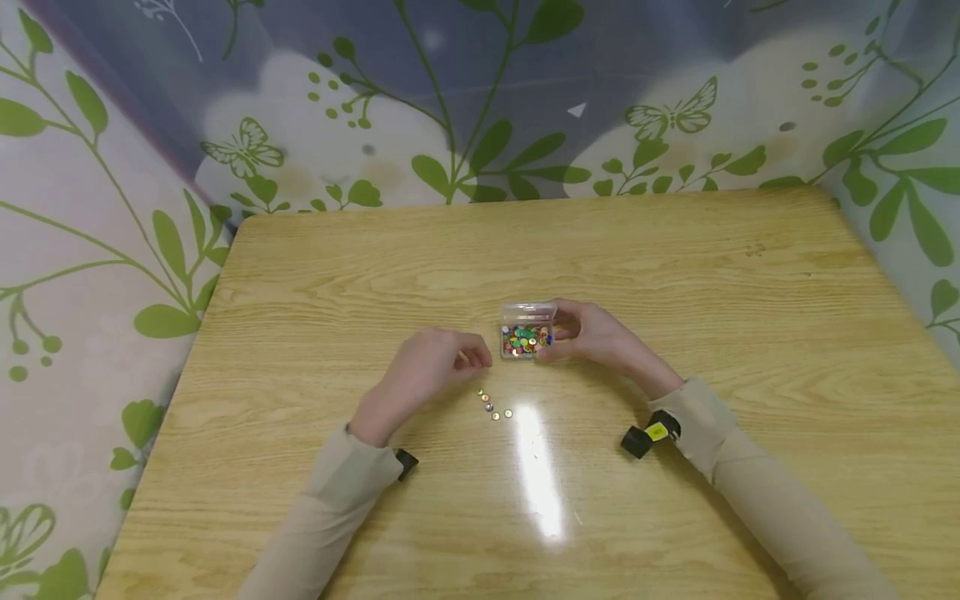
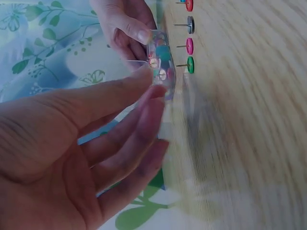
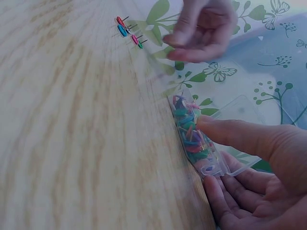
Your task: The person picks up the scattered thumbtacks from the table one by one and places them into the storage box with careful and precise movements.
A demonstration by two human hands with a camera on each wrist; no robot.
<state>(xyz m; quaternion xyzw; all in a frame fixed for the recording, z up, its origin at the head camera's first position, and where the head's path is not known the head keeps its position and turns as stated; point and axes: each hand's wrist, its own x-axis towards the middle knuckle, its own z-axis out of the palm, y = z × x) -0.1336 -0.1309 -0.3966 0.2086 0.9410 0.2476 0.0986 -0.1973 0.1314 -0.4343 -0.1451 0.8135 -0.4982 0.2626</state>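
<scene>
A small clear plastic box [image 1: 517,357] with its hinged lid [image 1: 528,311] raised is full of coloured thumbtacks [image 1: 522,337]. My right hand [image 1: 592,333] grips its right side, thumb on the near wall and fingers behind. Left of the box hovers my left hand [image 1: 435,358], thumb and fingers bent toward each other. A gap shows between thumb and fingertips in the right wrist view, and no tack is seen there. Several loose thumbtacks [image 1: 496,416] stand point up in a short curved row, close below the left fingertips. Red, blue, pink and green heads [image 3: 140,46] show among them.
All this sits on a wood-grain table [image 1: 337,275], with glare just right of the loose tacks. Beyond its back edge hangs a leaf-and-butterfly patterned cloth [image 1: 510,167], which also covers both sides. Black wrist straps [image 1: 636,442] are worn at the cuffs.
</scene>
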